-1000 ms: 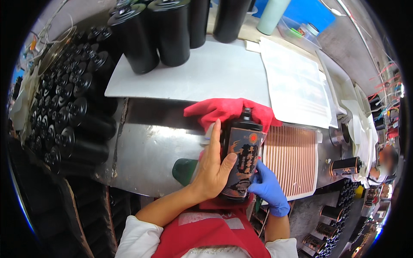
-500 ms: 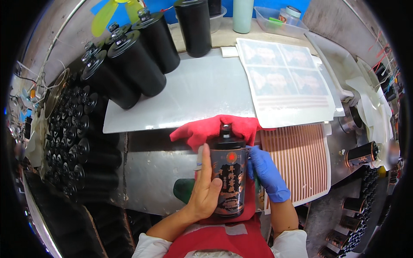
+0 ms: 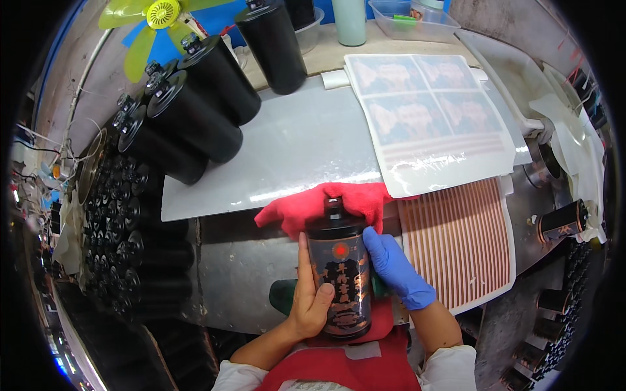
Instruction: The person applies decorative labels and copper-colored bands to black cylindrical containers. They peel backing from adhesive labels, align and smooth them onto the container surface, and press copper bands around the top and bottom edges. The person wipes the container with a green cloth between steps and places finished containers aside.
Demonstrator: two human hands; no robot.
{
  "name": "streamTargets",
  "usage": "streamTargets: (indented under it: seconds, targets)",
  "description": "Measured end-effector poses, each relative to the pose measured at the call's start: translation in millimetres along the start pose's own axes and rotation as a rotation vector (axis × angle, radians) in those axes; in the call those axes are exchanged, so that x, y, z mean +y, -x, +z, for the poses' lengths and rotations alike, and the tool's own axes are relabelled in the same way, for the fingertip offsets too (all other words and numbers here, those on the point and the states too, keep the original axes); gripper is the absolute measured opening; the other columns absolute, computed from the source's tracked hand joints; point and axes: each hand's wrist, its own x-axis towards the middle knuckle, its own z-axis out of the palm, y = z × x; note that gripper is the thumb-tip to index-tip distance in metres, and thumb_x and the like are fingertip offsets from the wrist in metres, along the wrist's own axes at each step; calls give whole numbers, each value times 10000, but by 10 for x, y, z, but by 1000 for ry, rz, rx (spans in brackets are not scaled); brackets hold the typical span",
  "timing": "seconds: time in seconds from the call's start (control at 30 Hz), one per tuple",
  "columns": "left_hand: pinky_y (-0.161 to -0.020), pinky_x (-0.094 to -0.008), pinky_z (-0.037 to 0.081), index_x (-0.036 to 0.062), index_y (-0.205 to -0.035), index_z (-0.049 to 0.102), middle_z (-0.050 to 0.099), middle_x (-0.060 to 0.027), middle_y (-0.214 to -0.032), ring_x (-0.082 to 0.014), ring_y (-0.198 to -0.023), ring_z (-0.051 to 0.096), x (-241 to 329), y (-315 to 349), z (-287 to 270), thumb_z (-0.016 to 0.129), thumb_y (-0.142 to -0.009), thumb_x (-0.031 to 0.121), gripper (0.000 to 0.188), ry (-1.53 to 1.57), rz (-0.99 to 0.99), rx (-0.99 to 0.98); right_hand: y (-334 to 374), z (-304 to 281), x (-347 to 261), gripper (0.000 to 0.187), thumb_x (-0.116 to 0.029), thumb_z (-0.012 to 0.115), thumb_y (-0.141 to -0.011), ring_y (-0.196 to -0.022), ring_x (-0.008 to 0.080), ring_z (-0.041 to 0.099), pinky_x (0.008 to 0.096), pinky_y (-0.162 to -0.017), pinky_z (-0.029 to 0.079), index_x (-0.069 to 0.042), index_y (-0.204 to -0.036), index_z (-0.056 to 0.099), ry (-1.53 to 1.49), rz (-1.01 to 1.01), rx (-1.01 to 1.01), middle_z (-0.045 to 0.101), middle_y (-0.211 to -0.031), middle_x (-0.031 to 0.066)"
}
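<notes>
A black bottle (image 3: pixel 340 283) with an orange-and-grey printed design and a red round emblem stands between my hands, neck pointing away. My bare left hand (image 3: pixel 310 306) grips its left side, the thumb lying across the front. On the right side, my blue-gloved right hand (image 3: pixel 396 270) presses against the bottle; part of its fingers is hidden behind it. A crumpled red cloth (image 3: pixel 287 212) lies just beyond the bottle. Something dark green (image 3: pixel 282 296) shows beside my left wrist.
Several plain black bottles (image 3: pixel 195 117) stand at the far left near a yellow-green fan (image 3: pixel 163 14). Printed sheets (image 3: pixel 417 156) cover the board (image 3: pixel 287 156); a copper-striped sheet (image 3: pixel 463 254) lies right. Another decorated bottle (image 3: pixel 562 220) lies at the right edge. Many black bottles (image 3: pixel 156 251) fill the left.
My right hand's bent fingers have straightened along the bottle's upper right side. The bottle sits slightly further left, with my left hand still on it. The whole view has shifted a little.
</notes>
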Motion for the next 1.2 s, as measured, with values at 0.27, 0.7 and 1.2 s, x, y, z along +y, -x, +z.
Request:
streamTargets:
  seconds: [0.27,0.7,1.2]
  targets:
    - [-1073,-332,185,-12,-1407,-169,200,-201,-1443,-255,-1292,297,-5,-19,-127,356,-890,95,745,-48,-23,-69,77,31,-37,592,-510,346,-950,-683,94,537,258,-613,442,5,-900,633,-99,115,39,600,-713,61]
    - [-1070,-335,228,57,-1432,-141,187,-187,-1470,-261,-1327,281,-225,33,-274,324,-957,446,770,-139,88,-192,651,103,118,563,-78,626,-756,-897,98,551,255,-815,458,-8,-1293,475,-71,79,-50,610,-1033,63]
    - [-1058,-380,216,84,-1460,14,291,-262,-1402,-399,-1273,327,-218,-3,-385,393,-956,376,695,-412,330,-92,809,31,231,745,-101,758,-663,-700,18,481,160,-595,411,21,-1320,428,28,144,-22,579,-1071,9]
